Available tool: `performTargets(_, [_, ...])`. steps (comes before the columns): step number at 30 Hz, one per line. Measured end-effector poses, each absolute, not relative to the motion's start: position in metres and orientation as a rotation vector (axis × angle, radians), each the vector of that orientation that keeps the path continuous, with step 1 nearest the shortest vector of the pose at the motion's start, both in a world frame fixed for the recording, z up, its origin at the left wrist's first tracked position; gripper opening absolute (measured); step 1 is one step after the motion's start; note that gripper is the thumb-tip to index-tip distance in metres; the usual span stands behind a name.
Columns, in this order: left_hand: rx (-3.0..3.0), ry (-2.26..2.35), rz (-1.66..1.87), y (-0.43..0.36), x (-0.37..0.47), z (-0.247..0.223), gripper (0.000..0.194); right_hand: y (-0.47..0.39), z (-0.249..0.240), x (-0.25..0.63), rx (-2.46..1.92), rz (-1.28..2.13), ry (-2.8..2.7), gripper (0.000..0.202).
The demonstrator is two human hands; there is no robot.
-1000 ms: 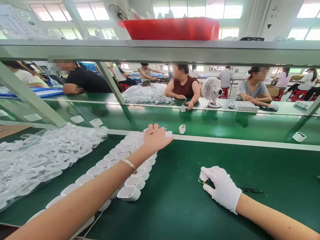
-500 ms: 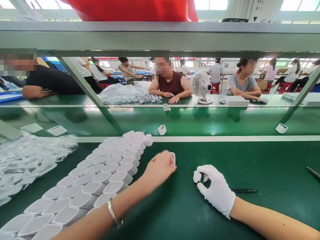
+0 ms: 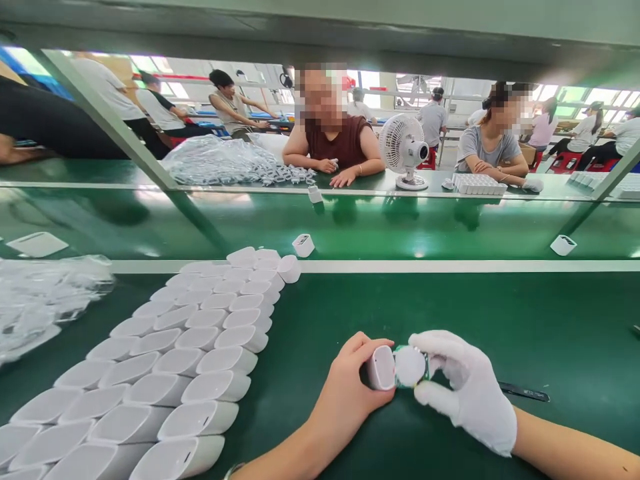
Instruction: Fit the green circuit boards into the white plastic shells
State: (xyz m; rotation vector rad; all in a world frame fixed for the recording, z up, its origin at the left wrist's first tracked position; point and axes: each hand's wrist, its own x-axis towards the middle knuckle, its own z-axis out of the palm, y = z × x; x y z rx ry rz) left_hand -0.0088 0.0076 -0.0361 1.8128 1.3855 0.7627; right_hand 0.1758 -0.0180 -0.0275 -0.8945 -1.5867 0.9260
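My bare left hand (image 3: 353,380) grips a small white plastic housing (image 3: 383,369), its open mouth turned to the right. In my gloved right hand (image 3: 463,387), a circuit board (image 3: 411,366) with a round white part is pinched between thumb and fingertips. The board's left edge meets the mouth of the housing; whether it is inside cannot be made out. Left of my hands stand several rows of similar white housings (image 3: 165,363), open side up. Black tweezers (image 3: 525,391) lie on the green work surface, partly behind my right hand.
A pile of clear plastic bags (image 3: 45,300) lies at far left. Beyond a white strip, a white housing (image 3: 303,245) and another housing (image 3: 563,245) rest on the green belt (image 3: 430,227). A white fan (image 3: 404,150) and co-workers are across it; a shelf beam (image 3: 320,40) hangs overhead.
My left hand has brought the housing right and down to the circuit board in my right hand. The right hand has shifted slightly right. The view has tilted downward.
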Motion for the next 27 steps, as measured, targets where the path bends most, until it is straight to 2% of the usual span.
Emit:
performTargets(3, [1.815, 1.376, 0.806, 0.005, -0.012, -0.035, 0.041, -0.026, -0.021, 0.166, -0.757, 0.819, -1.757, 0.052])
performTargets(8, [1.734, 1.290, 0.881, 0.005, -0.016, -0.037, 0.039, -0.027, -0.018, 0.162, -0.754, 0.625, -1.883, 0.055])
performTargets(21, [1.909, 1.143, 1.079, -0.002, -0.011, -0.037, 0.046, -0.023, -0.012, 0.153, -0.582, 0.639, -1.841, 0.053])
performTargets(27, [1.951, 1.144, 1.104, -0.003, -0.011, -0.039, 0.049, -0.024, -0.013, 0.153, -0.683, 0.640, -1.853, 0.046])
